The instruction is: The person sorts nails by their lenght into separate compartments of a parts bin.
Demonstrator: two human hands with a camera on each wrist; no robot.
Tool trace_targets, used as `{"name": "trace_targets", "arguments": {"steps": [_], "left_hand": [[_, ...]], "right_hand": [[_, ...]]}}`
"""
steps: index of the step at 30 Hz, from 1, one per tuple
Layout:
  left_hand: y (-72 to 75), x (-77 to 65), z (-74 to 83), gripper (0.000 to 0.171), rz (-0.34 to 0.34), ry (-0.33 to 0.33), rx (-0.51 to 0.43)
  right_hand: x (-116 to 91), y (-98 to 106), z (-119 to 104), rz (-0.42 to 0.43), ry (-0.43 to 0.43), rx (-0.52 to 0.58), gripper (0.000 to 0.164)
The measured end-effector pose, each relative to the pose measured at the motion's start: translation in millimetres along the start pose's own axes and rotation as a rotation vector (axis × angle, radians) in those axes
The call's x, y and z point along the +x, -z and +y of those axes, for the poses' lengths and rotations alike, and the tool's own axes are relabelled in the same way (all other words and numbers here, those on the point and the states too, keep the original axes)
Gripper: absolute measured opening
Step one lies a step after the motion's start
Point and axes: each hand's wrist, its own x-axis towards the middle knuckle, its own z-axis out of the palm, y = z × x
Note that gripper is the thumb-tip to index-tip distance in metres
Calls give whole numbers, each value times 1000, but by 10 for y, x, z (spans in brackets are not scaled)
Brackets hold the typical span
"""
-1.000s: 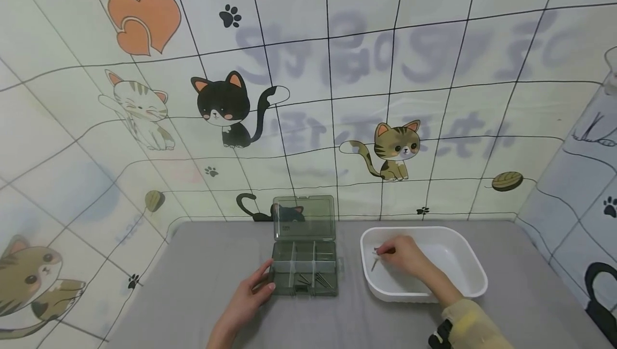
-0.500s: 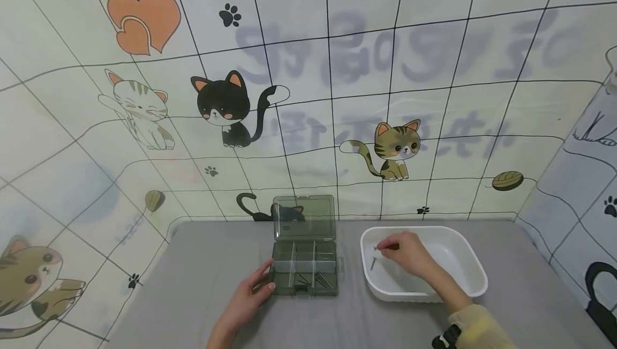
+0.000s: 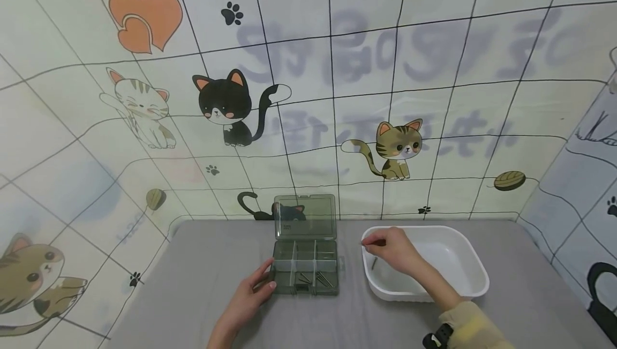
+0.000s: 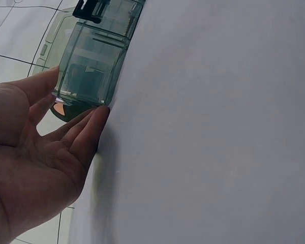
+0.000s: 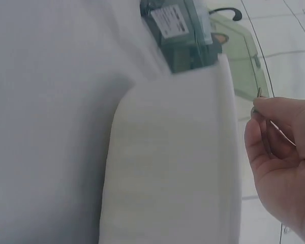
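A translucent green compartment box (image 3: 292, 266) stands on the table with its lid (image 3: 308, 218) up. Several screws (image 3: 324, 279) lie in its front middle and front right compartments. My left hand (image 3: 247, 300) rests fairly straight fingers and thumb against the box's left side. Over the left rim of a white tray (image 3: 453, 247), my right hand (image 3: 395, 250) pinches a small screw (image 5: 259, 93) between thumb and fingertips; its tip pokes out, the rest is hidden. Another screw (image 3: 374, 263) lies inside the tray at the left.
Grey cloth (image 3: 212, 252) covers the table. Behind it hangs a white sheet (image 3: 308, 124) with grid lines and printed cats, close to the box's raised lid. A dark band (image 3: 438, 335) sits on my right wrist.
My right hand has lifted a screw from the tray floor and moved left to above the tray's left rim. The left hand stays at the box.
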Motion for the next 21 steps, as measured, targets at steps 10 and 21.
{"name": "trace_targets", "arguments": {"steps": [10, 21], "left_hand": [[-3, 35, 18, 58, -2, -17, 21], [9, 20, 12, 58, -2, -11, 38]], "right_hand": [[100, -264, -188, -45, 58, 85, 12], [194, -675, -332, -109, 140, 71, 11]]}}
